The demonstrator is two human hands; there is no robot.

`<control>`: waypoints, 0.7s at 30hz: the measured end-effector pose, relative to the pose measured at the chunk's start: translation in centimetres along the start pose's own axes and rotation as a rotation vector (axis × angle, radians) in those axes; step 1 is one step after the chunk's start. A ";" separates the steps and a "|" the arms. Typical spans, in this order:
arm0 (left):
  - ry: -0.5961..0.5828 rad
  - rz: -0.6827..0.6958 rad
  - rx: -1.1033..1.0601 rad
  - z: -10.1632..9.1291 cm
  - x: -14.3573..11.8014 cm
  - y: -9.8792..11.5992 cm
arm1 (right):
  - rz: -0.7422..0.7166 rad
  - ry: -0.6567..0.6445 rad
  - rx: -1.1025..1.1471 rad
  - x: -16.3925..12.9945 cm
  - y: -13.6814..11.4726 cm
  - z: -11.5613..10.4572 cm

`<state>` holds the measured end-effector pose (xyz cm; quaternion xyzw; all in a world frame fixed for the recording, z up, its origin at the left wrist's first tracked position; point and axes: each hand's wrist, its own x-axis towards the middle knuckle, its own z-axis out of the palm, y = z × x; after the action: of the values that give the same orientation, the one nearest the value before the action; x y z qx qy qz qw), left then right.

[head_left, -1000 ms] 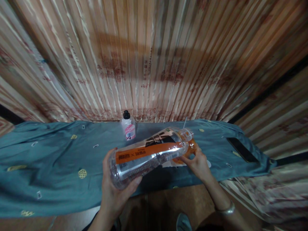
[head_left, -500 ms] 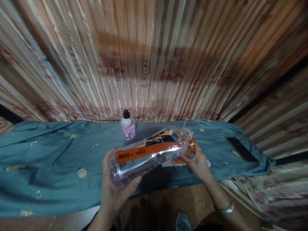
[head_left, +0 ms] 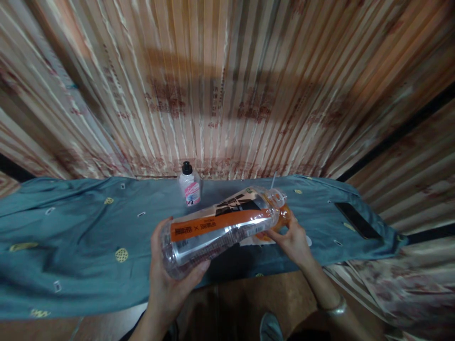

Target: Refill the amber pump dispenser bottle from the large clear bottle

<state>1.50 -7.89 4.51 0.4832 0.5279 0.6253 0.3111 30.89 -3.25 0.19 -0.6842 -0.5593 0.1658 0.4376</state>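
My left hand [head_left: 170, 284] is wrapped round the base of a large clear plastic bottle [head_left: 216, 227] with an orange and silver label. The bottle lies tilted in the air, its neck up and to the right. My right hand [head_left: 293, 239] closes on an orange see-through container [head_left: 283, 217] just below the bottle's mouth. Most of that container is hidden behind the bottle. A thin pale stick [head_left: 273, 180] pokes up behind the bottle's neck; its lower end is hidden. Below the bottle's neck, a pale flat thing [head_left: 250, 240] shows in part.
A small clear pump-top bottle [head_left: 191, 192] with a pink label and black top stands behind the large one. A dark phone [head_left: 356, 220] lies at the right on the teal cloth [head_left: 88, 227]. A pleated curtain [head_left: 220, 94] hangs right behind the cloth-covered surface.
Hardly anything differs. Both hands keep their places, and the large bottle stays at the same tilt.
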 end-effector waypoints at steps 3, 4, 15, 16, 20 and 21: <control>0.007 0.002 0.003 0.0 0.0 0.0 | -0.010 0.003 -0.003 0.0 0.1 0.0; 0.009 0.004 0.004 0.0 0.0 0.1 | -0.014 0.005 0.000 0.0 0.1 0.0; 0.011 0.001 -0.005 -0.2 -0.1 0.1 | -0.030 -0.020 0.040 0.1 0.2 -0.1; 0.007 -0.006 -0.010 -0.2 -0.1 0.1 | -0.035 -0.025 0.045 0.1 0.2 -0.1; 0.015 0.004 -0.001 -0.2 -0.1 0.1 | -0.050 -0.029 0.063 0.1 0.3 -0.1; 0.017 0.011 0.000 -0.2 -0.1 0.1 | -0.051 -0.028 0.062 0.2 0.3 -0.1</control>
<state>1.41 -8.08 4.57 0.4807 0.5282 0.6309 0.3031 31.19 -3.14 0.04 -0.6534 -0.5772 0.1812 0.4549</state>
